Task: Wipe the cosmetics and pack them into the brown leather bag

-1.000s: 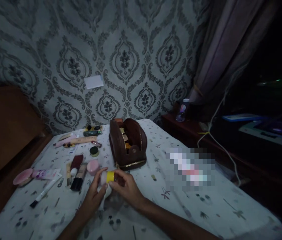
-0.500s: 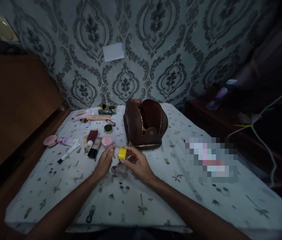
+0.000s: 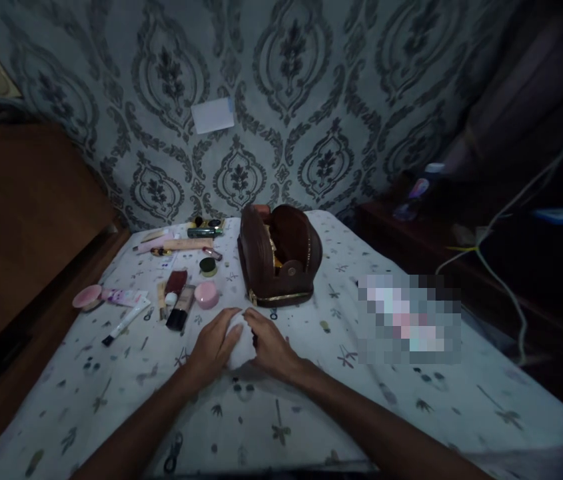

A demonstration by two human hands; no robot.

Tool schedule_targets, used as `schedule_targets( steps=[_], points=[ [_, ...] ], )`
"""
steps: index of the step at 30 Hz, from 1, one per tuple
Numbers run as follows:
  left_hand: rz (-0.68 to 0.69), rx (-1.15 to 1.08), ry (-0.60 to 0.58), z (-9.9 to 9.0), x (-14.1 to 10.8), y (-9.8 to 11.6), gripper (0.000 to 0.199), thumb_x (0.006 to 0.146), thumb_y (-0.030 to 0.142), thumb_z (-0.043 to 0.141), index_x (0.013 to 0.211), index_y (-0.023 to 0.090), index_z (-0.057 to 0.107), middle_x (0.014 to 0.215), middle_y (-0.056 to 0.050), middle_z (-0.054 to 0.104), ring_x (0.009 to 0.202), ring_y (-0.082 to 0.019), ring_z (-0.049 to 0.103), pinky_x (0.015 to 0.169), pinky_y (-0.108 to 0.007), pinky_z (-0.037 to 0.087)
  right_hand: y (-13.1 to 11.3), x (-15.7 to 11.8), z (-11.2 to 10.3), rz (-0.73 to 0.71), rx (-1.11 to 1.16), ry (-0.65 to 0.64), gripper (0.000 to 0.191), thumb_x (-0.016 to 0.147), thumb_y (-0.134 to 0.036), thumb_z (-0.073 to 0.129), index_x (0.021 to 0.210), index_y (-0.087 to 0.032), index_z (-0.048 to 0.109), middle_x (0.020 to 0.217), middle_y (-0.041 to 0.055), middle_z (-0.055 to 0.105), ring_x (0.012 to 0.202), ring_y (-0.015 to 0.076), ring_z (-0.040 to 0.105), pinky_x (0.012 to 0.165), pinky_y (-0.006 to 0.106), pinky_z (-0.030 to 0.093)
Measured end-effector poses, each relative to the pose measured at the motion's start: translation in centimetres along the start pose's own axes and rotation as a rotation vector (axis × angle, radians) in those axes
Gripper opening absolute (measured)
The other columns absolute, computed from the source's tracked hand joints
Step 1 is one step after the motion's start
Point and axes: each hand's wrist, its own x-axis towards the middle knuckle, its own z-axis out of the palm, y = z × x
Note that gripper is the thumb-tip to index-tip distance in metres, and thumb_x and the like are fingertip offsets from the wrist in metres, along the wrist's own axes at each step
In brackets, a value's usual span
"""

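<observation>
A white wipe or tissue (image 3: pixel 242 347) is bunched between my two hands, just in front of the brown bag. My left hand (image 3: pixel 214 341) is closed on it, thumb pressed over its top. From the other side my right hand (image 3: pixel 272 347) curls in against the wipe, fingers bent. Something dark shows by the right fingertips, too small to name. No yellow shows between the hands; whatever the wipe covers is hidden. Beyond them stands the brown makeup bag (image 3: pixel 281 267), its zipped top open. A pink round jar (image 3: pixel 206 295) sits close to my left fingers.
Left of the bag lie a foundation bottle (image 3: pixel 180 308), a dark green-lidded jar (image 3: pixel 208 267), tubes (image 3: pixel 125 321) and a pink compact (image 3: pixel 87 297). A blurred-out item (image 3: pixel 408 317) rests at right on the patterned cloth (image 3: pixel 311 427). A cable (image 3: pixel 504 290) hangs beyond.
The yellow-capped item between my hands has gone from sight, and the white wipe now fills the gap. Both hands have drawn together and sit slightly lower in view. The camera view has shifted.
</observation>
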Motion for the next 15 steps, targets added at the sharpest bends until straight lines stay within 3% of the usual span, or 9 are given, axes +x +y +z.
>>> schedule_targets(
  steps=[3,5,10,13,15],
  points=[
    [-0.088,-0.063,0.048,0.0,0.4,-0.3,0.035,0.099,0.044,0.034,0.086,0.019,0.054,0.078,-0.002,0.060,0.073,-0.018,0.058,0.070,-0.028,0.046,-0.4,0.0,-0.1,0.050,-0.027,-0.043,0.029,0.064,-0.007,0.069,0.086,-0.019,0.055,0.091,0.0028,0.054,0.086,0.0199,0.055,0.076,0.030,0.046],
    [-0.138,-0.078,0.086,-0.1,0.7,-0.7,0.038,0.098,0.047,0.035,0.081,0.019,0.053,0.071,-0.001,0.058,0.067,-0.017,0.056,0.063,-0.028,0.046,-0.9,0.1,-0.5,0.077,-0.016,-0.066,0.026,0.065,-0.012,0.074,0.082,-0.018,0.056,0.089,0.0013,0.054,0.084,0.0187,0.055,0.074,0.029,0.046],
    [-0.078,0.053,0.119,-1.6,2.1,-0.6,0.033,0.098,0.040,0.037,0.114,0.017,0.055,0.106,-0.009,0.067,0.094,-0.023,0.062,0.082,-0.034,0.049,-2.7,0.2,-3.7,0.190,0.155,-0.048,0.029,0.066,-0.029,0.081,0.084,-0.017,0.062,0.083,-0.0009,0.054,0.072,0.0144,0.053,0.063,0.025,0.043],
    [0.092,0.206,0.128,-3.7,4.3,1.4,0.034,0.098,0.029,0.036,0.125,0.019,0.053,0.122,-0.010,0.061,0.115,-0.023,0.055,0.096,-0.036,0.044,-4.1,0.8,-7.5,0.225,0.265,0.024,0.028,0.071,-0.027,0.075,0.096,-0.018,0.064,0.090,0.0012,0.060,0.075,0.0141,0.057,0.066,0.025,0.046],
    [0.227,0.264,0.098,-5.0,6.8,3.3,0.034,0.097,0.021,0.032,0.120,0.019,0.058,0.116,-0.010,0.060,0.113,-0.021,0.056,0.093,-0.033,0.045,-4.9,1.7,-10.3,0.244,0.245,0.123,0.029,0.071,-0.029,0.074,0.097,-0.019,0.064,0.090,0.0015,0.063,0.077,0.0152,0.059,0.067,0.026,0.047]
  ],
)
